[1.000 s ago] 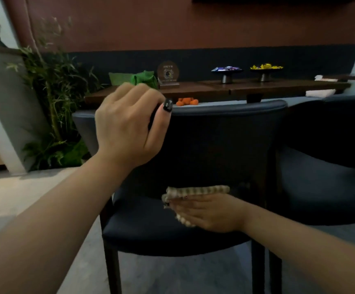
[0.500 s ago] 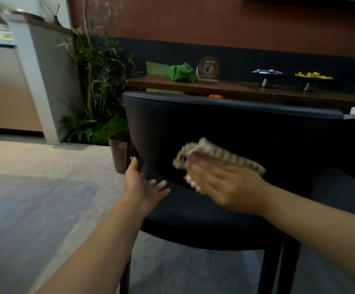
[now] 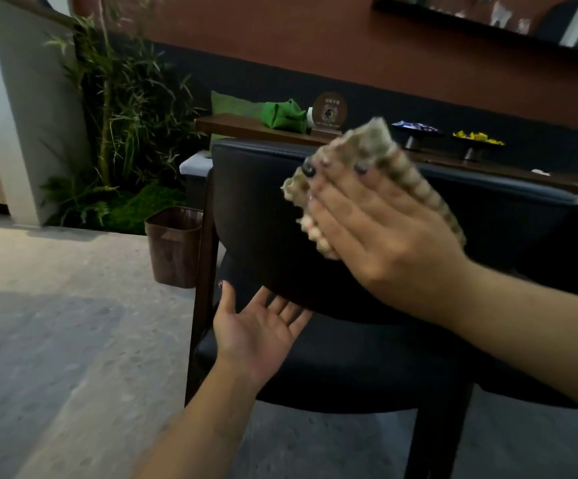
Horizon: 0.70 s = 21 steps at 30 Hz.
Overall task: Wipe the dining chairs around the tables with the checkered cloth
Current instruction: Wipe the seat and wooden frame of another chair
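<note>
Checkered cloth under right hand

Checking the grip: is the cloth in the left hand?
No, the right hand presses the checkered cloth on the chair back; the left hand is empty.

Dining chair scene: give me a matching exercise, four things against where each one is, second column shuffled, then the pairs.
Things:
1. checkered cloth
2. left hand
3. wastebasket
4. green bag

Places:
A. on the floor, left of the chair
B. on the wooden table behind the chair
C. pressed on the backrest under the right hand
D. open, palm up, by the backrest's lower edge

Pairs: 1-C, 2-D, 3-A, 4-B
</note>
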Tool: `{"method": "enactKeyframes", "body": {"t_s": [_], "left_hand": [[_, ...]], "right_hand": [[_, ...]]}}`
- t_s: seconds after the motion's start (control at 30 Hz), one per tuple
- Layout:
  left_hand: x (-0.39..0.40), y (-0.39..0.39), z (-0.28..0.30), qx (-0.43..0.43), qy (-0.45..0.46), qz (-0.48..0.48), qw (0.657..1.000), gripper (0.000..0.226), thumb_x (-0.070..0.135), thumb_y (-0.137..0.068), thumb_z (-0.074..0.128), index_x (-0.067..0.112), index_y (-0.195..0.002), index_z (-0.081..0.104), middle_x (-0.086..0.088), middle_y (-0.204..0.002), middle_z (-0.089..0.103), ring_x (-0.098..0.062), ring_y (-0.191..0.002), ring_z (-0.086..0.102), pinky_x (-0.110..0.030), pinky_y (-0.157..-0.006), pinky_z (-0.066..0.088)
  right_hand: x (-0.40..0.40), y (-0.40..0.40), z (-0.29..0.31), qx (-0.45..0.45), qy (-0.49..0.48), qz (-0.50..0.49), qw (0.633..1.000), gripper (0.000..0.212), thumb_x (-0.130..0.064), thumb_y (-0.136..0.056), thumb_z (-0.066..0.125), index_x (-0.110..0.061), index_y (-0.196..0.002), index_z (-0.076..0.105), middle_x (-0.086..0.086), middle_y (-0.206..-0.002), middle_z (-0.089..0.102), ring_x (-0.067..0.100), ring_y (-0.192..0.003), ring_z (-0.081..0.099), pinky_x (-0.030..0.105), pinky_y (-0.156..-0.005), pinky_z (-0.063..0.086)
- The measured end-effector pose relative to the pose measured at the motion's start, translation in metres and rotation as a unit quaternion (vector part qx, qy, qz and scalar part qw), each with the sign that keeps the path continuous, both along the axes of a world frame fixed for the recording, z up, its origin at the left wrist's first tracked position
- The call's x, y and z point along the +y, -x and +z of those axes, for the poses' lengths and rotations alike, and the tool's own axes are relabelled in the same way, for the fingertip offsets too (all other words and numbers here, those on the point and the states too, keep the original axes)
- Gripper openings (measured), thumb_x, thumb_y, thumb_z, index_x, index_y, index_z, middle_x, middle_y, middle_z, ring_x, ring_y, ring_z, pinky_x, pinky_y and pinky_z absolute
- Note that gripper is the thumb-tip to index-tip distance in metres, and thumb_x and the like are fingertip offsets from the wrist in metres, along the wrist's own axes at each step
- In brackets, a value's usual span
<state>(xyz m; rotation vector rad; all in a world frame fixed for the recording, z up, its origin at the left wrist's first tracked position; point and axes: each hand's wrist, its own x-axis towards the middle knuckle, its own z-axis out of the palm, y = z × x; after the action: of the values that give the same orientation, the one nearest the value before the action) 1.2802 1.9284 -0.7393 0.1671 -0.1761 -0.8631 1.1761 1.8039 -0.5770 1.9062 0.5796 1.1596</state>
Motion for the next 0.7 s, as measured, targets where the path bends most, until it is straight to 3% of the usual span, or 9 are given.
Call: {"method": "enactKeyframes", "body": {"t_s": [0.03,0.1,0.2,0.27,0.33,0.43,0.53,0.6,0.7], "left_hand": [[0.001,0.0,-0.003,0.003,0.01,-0.005,1.0,0.083,0.066,-0.076,0.055,0.009,-0.135,0.049,-0.024,-0.136,0.055,-0.044,-0.125,0.053,-0.058,-0.109,0.036],[0.002,-0.001,-0.01,0.0,0.025,-0.008,1.0,0.079,0.065,-0.072,0.058,0.009,-0.128,0.051,-0.025,-0.134,0.056,-0.045,-0.125,0.052,-0.059,-0.107,0.037],[0.001,-0.006,-0.016,-0.015,0.032,-0.025,0.999,0.076,0.068,-0.073,0.056,0.014,-0.126,0.051,-0.024,-0.133,0.057,-0.044,-0.124,0.053,-0.057,-0.105,0.04],[0.0,-0.011,-0.021,-0.016,0.031,-0.032,0.999,0.077,0.07,-0.075,0.053,0.014,-0.126,0.052,-0.023,-0.134,0.057,-0.043,-0.124,0.054,-0.056,-0.107,0.039],[-0.002,-0.013,-0.023,-0.022,0.033,-0.039,0.998,0.081,0.073,-0.077,0.049,0.013,-0.133,0.05,-0.022,-0.137,0.055,-0.041,-0.126,0.053,-0.055,-0.111,0.034],[-0.005,-0.017,-0.025,-0.021,0.021,-0.036,0.999,0.087,0.076,-0.075,0.047,0.014,-0.136,0.051,-0.019,-0.136,0.057,-0.036,-0.124,0.056,-0.056,-0.114,0.026],[-0.006,-0.018,-0.025,-0.011,0.012,-0.03,0.999,0.088,0.078,-0.073,0.047,0.015,-0.133,0.054,-0.017,-0.132,0.061,-0.034,-0.12,0.059,-0.056,-0.114,0.024],[-0.006,-0.018,-0.025,-0.006,0.003,-0.031,0.999,0.088,0.08,-0.075,0.043,0.014,-0.133,0.054,-0.018,-0.132,0.061,-0.036,-0.121,0.058,-0.056,-0.115,0.024],[-0.001,-0.017,-0.023,0.001,0.004,-0.045,0.999,0.093,0.08,-0.075,0.043,0.012,-0.138,0.052,-0.021,-0.136,0.056,-0.039,-0.127,0.052,-0.054,-0.115,0.026]], "right_hand": [[0.002,-0.002,-0.014,0.023,0.014,-0.015,1.0,0.034,-0.007,-0.1,0.039,0.006,-0.127,0.055,0.025,-0.136,0.05,0.036,-0.131,0.043,0.046,-0.112,0.032],[-0.002,-0.004,-0.051,0.112,0.132,-0.074,0.982,0.035,-0.018,-0.097,0.047,0.0,-0.125,0.06,0.021,-0.132,0.055,0.031,-0.127,0.05,0.043,-0.11,0.032],[-0.01,-0.003,-0.082,0.199,0.292,-0.18,0.918,0.042,-0.028,-0.094,0.046,-0.006,-0.128,0.058,0.017,-0.136,0.052,0.028,-0.13,0.046,0.044,-0.111,0.021],[-0.01,-0.004,-0.08,0.226,0.283,-0.182,0.914,0.043,-0.026,-0.093,0.045,-0.005,-0.128,0.058,0.017,-0.136,0.052,0.029,-0.131,0.045,0.044,-0.111,0.019],[-0.003,-0.006,-0.068,0.208,0.242,-0.161,0.934,0.041,-0.024,-0.093,0.048,-0.004,-0.128,0.057,0.017,-0.136,0.052,0.029,-0.131,0.045,0.043,-0.112,0.021],[0.018,-0.011,-0.03,0.114,0.089,-0.098,0.985,0.037,-0.011,-0.099,0.039,0.003,-0.13,0.053,0.022,-0.137,0.049,0.033,-0.131,0.043,0.043,-0.113,0.028],[0.035,-0.024,0.005,-0.002,-0.003,-0.061,0.998,0.036,-0.004,-0.101,0.034,0.007,-0.129,0.052,0.026,-0.137,0.048,0.038,-0.132,0.041,0.047,-0.113,0.028],[0.039,-0.032,-0.005,-0.01,-0.003,-0.065,0.998,0.035,-0.005,-0.101,0.036,0.009,-0.128,0.053,0.028,-0.134,0.049,0.039,-0.129,0.044,0.048,-0.112,0.031],[0.032,-0.035,-0.058,0.111,0.111,-0.125,0.98,0.037,-0.01,-0.098,0.037,0.006,-0.125,0.057,0.026,-0.132,0.053,0.035,-0.126,0.049,0.043,-0.109,0.036]]}}
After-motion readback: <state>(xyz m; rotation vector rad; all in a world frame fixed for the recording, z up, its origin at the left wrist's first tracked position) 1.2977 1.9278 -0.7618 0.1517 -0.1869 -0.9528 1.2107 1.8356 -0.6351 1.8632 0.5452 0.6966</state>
